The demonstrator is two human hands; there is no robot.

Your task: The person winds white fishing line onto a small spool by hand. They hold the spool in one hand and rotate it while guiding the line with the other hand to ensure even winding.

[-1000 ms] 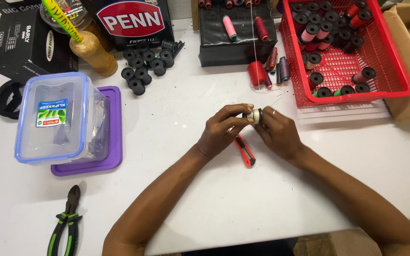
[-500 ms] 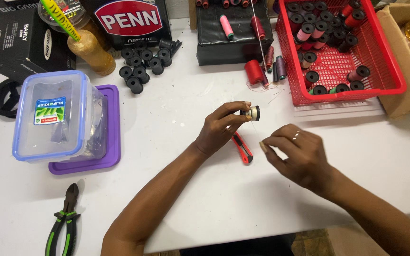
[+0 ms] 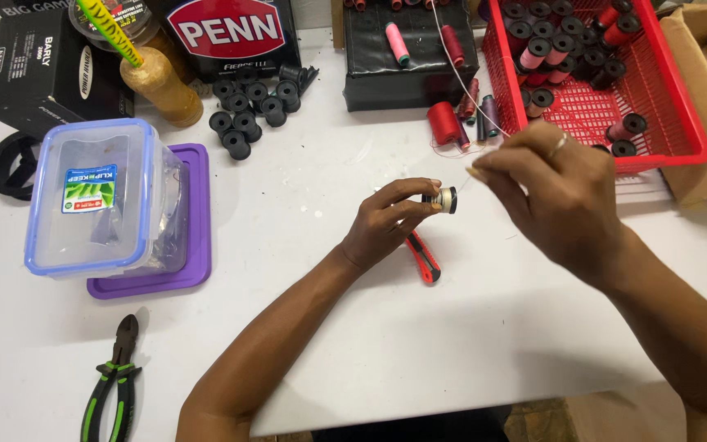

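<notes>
My left hand (image 3: 390, 221) pinches a small black spool (image 3: 445, 199) wound with pale thread, held just above the white table (image 3: 304, 344). My right hand (image 3: 554, 200) is raised to the right of the spool, fingertips pinched on a thin white thread (image 3: 452, 45) that runs up toward the back of the table. A red-and-black utility knife (image 3: 423, 256) lies on the table under my left hand.
A red basket (image 3: 656, 123) of spools stands at the back right, with a red thread spool (image 3: 443, 123) beside it. Several empty black spools (image 3: 251, 102) lie at the back. A clear lidded box (image 3: 100, 200) on a purple lid and green-handled cutters (image 3: 112, 385) sit on the left.
My right hand has let go of the spool, moved right and then lifted up and back, drawing thread. My left hand keeps hold of the spool.
</notes>
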